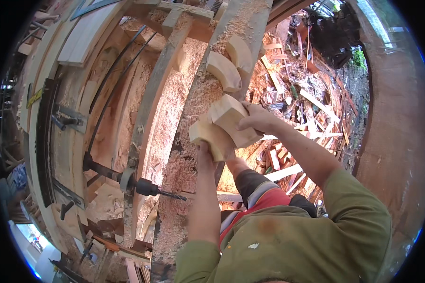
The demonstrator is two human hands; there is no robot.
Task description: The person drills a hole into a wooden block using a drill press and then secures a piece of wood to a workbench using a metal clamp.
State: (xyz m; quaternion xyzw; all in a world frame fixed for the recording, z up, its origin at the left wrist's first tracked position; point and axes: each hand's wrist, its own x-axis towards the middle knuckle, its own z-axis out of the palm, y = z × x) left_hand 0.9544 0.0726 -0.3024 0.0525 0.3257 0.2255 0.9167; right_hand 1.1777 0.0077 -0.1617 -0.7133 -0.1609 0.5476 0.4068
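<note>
My left hand (pixel 204 150) is closed around the lower edge of a curved wooden block (pixel 211 137), pale and thick. In my right hand (pixel 257 118) is a second curved block (pixel 230 118), gripped at its right side with the thumb on its face. The two blocks touch or overlap in front of me, above the bench edge. Just beyond them, two more curved pieces, a nearer one (pixel 224 71) and a farther one (pixel 241 53), lie side by side on the sawdust-covered plank (pixel 184 137).
A drill chuck (pixel 147 187) with a long bit juts rightward over the plank, left of my left forearm. Sawdust coats the wooden beams. Wood offcuts (pixel 318 106) litter the ground to the right. A broad brown board (pixel 394 118) stands at the far right.
</note>
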